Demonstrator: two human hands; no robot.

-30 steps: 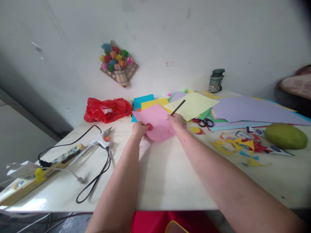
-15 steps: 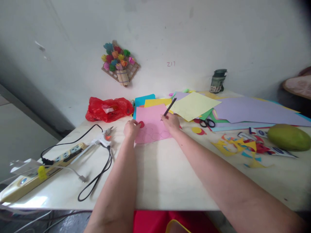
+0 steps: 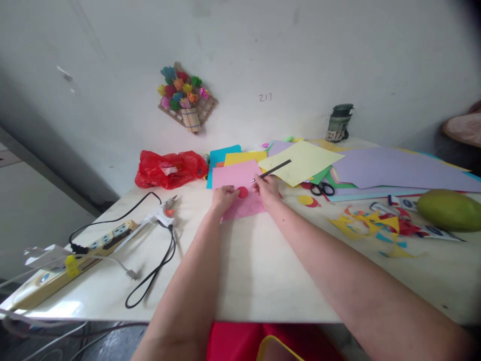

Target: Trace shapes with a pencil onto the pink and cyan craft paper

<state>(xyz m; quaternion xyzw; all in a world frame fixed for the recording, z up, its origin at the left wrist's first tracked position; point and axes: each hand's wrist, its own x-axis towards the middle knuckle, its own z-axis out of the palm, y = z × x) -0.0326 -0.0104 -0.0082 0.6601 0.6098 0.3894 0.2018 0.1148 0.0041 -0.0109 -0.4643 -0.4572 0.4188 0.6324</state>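
Observation:
A pink paper sheet (image 3: 235, 176) lies on the white table (image 3: 248, 271), with faint pencil circles near its front edge. My left hand (image 3: 224, 197) rests on the sheet's left front part, fingertips pinched on a small red paper disc (image 3: 242, 192) that lies flat on the pink sheet. My right hand (image 3: 266, 190) is just right of the disc, closed around a dark pencil (image 3: 272, 170) whose tip points down-left toward the disc.
Coloured sheets (image 3: 376, 168) pile up at the back right, with black scissors (image 3: 322, 189), paper scraps (image 3: 376, 225) and a green mango (image 3: 449, 210). A red plastic bag (image 3: 169, 168), a glue gun (image 3: 162, 215) and a power strip (image 3: 75, 250) with cables lie to the left.
My left hand slid the red disc rightward, from the sheet's left edge onto the middle of the pink paper. My right hand tilted the pencil flatter and closed in on the disc.

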